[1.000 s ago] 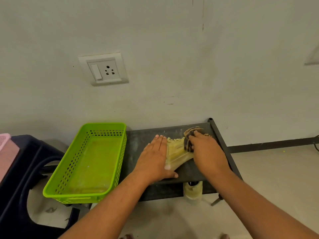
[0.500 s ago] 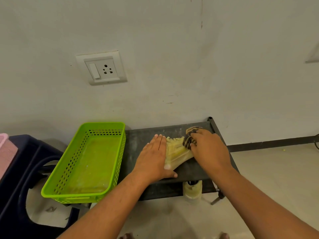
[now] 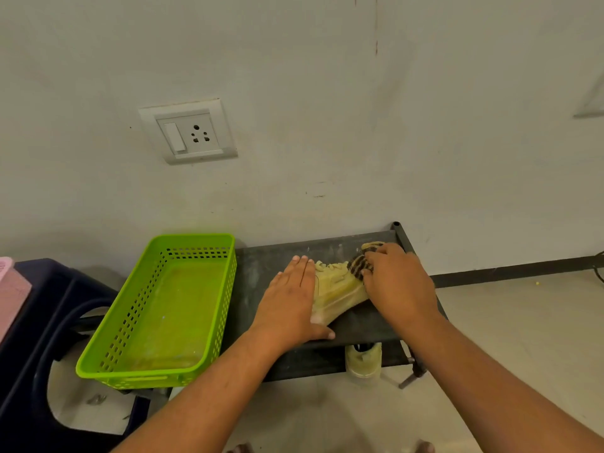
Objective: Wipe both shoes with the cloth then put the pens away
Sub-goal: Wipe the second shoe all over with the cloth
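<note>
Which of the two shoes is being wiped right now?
The shoe on top of the black rack, held by the left hand while the right hand presses the cloth; the other shoe sits untouched underneath.

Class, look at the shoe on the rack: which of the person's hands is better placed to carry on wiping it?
Right. The right hand presses the cloth on the shoe; the left hand lies flat, steadying it.

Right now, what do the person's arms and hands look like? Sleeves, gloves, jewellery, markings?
Both forearms are bare up to the bottom edge of the frame, with no sleeve in view. The left hand and right hand have no gloves. No rings, watch, wristband or bracelet show on either wrist, and there are no tattoos, tape or other markings. Nails are short and unpainted where visible.
</note>
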